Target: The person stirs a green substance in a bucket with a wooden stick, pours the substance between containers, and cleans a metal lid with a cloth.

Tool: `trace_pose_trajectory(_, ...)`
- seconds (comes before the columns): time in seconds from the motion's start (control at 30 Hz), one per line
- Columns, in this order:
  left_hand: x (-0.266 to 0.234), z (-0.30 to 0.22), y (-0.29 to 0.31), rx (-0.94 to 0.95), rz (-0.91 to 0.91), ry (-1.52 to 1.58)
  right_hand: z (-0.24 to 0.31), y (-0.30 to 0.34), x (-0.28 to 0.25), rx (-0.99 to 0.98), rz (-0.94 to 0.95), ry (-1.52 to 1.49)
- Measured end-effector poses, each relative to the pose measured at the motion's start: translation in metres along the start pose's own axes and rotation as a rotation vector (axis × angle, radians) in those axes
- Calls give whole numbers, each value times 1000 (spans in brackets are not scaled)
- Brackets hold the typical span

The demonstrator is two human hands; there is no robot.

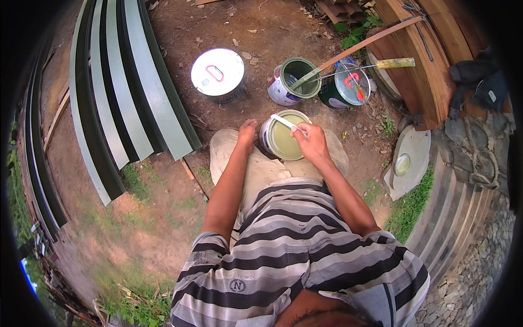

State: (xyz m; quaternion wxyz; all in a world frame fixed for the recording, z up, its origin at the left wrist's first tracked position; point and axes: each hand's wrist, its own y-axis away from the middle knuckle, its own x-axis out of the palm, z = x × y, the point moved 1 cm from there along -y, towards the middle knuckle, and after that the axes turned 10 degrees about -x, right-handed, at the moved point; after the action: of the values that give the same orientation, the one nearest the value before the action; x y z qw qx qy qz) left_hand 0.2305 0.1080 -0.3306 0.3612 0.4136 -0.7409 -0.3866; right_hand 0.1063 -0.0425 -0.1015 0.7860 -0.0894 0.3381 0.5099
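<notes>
Between my knees stands a paint can (287, 143) with pale olive-green paint inside and round its rim. My right hand (312, 143) is closed over the can's near right side, pinching a white flat stick (283, 121) that lies slantwise across the opening. Just left of the can, by my knee, is my left hand (248, 135). Its fingers are curled, and what they hold, if anything, is hidden. Beyond the can sits an open paint bucket (300, 73), green inside, with a long wooden stick (348, 53) leaning in it.
A white-lidded bucket (217, 73) stands ahead on the left. A dark green can (338, 97) stands ahead on the right, a yellow-handled roller (395, 63) across it. Long grey-green metal sheets (131, 92) lie left; timber planks (419, 71) lie right. A round lid (402, 164) rests near grass.
</notes>
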Motion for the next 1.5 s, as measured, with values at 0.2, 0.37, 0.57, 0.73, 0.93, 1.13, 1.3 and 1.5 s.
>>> trace_pose_trajectory(0.2,-9,14,-9,134,6,-135,58,20,-29,-58,11,-39)
trace_pose_trajectory(0.37,-16,18,7,97,104,-110,87,18,-49,-72,34,-44)
trace_pose_trajectory(0.57,1,-9,70,-65,148,121,113,10,-76,-122,35,-76)
trace_pose_trajectory(0.73,-12,-20,74,-93,174,221,127,-15,-82,-79,157,-158)
trace_pose_trajectory(0.93,-9,-40,79,-103,89,186,102,-47,-88,-194,181,-258)
trace_pose_trajectory(1.13,-15,-51,96,26,283,159,84,-75,-84,-222,226,-342)
trace_pose_trajectory(1.3,-19,-73,117,103,316,7,76,-93,-81,-228,208,-406)
trace_pose_trajectory(1.5,-18,-90,115,148,353,-74,65,-112,-89,-216,157,-448)
